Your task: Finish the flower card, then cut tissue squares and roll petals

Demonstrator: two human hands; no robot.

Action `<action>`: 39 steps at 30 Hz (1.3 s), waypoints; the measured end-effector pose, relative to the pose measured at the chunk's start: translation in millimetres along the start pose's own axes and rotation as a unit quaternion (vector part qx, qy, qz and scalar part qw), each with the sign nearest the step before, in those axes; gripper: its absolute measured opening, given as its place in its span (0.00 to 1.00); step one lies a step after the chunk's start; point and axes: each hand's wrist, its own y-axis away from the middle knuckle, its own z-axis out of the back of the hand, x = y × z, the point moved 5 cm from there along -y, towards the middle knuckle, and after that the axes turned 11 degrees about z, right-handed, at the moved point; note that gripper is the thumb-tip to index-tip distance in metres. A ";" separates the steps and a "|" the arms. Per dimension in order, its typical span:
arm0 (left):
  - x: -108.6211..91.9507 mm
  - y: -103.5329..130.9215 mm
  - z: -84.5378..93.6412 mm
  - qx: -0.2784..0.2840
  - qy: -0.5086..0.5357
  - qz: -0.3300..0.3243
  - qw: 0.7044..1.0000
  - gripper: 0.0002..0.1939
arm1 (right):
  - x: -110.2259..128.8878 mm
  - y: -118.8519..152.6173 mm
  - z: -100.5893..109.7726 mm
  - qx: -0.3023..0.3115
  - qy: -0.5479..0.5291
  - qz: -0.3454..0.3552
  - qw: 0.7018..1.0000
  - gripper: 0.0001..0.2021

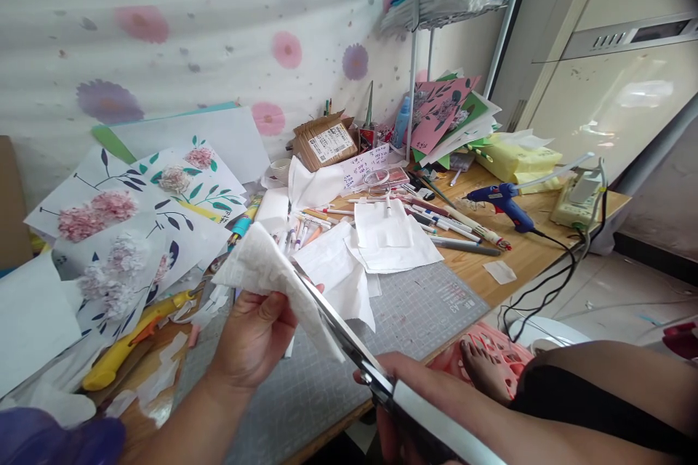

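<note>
A folded piece of white tissue [262, 261] is pinched between the thumb and fingers of my left hand [254, 338], raised above the grey cutting mat [425, 305]. My right hand [430, 399] is wrapped round the handles of large metal scissors [349, 341]. The scissor blades point up and to the left, with the tissue's right edge at them. Whether the blades have cut into the tissue is hard to tell. Beyond my hands, more white tissue sheets [382, 225] lie on the mat and over scattered pens [447, 221].
Paper pictures with tissue flowers [98, 214] stand at the left, near a yellow-handled tool [136, 341]. A blue glue gun [504, 203], a power strip [578, 200] and black cords are at the right. A cardboard box [327, 142] and a rack [414, 51] stand behind.
</note>
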 end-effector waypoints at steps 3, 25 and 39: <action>4.9 1.8 0.7 0.000 -0.014 0.014 1.000 0.17 | -2.2 -2.3 -1.6 -0.005 -0.030 -0.005 1.000 0.35; 21.3 8.1 -8.2 0.045 -0.004 0.059 0.997 0.14 | 15.6 -9.7 -8.5 -0.049 -0.093 0.052 0.993 0.33; 24.2 12.2 -11.6 0.013 0.043 0.058 0.997 0.19 | 35.0 -3.9 -10.2 -0.098 0.065 0.030 0.993 0.29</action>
